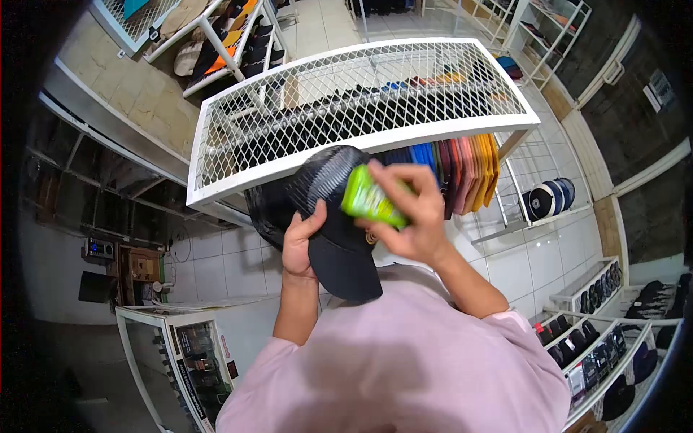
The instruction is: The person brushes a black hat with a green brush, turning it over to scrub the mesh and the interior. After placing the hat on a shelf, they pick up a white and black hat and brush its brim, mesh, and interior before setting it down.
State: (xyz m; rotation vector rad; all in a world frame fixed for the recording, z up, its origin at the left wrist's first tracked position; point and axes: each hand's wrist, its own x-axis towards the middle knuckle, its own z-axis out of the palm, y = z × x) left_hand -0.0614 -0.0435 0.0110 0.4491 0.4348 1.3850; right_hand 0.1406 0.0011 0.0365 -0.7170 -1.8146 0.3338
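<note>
Left grip [303, 244] on black curved-brim cap [344, 261], right grip [417, 215] holding bright-green object [368, 196]

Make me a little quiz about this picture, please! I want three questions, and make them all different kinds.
1. Which hand is on the side of the black cap?
2. True or false: the cap's brim points away from the person's pink shirt.
3. Fill the gap: the other hand holds a bright ____ object.

Key:
1. The left hand.
2. False. It points towards the shirt.
3. Green. The right hand holds it.
</note>
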